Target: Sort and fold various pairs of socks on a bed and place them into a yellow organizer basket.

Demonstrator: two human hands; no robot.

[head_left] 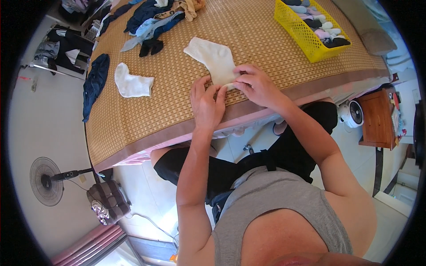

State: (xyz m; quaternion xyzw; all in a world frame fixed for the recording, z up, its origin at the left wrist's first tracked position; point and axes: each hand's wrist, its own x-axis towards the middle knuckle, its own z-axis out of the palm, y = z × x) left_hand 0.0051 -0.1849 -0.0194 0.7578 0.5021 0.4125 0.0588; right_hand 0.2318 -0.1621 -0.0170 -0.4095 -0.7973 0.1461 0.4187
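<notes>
A white sock [216,57] lies on the woven mat, its ribbed cuff pointing away from me to the upper left. Its near end is between my two hands at the mat's front border. My left hand [207,101] pinches the near edge of the sock from the left, thumb and fingers together. From the right, my right hand [255,85] grips the same edge, fingers curled; a small fold of fabric shows between the hands. Another white sock [132,82] lies flat to the left, apart from both hands, its cuff toward the right.
A yellow perforated basket [316,54] with several rolled socks stands at the far right. Dark and light clothes [153,26] lie piled at the far left, with a navy garment [95,84] at the mat's left edge. A standing fan [46,181] is at the left.
</notes>
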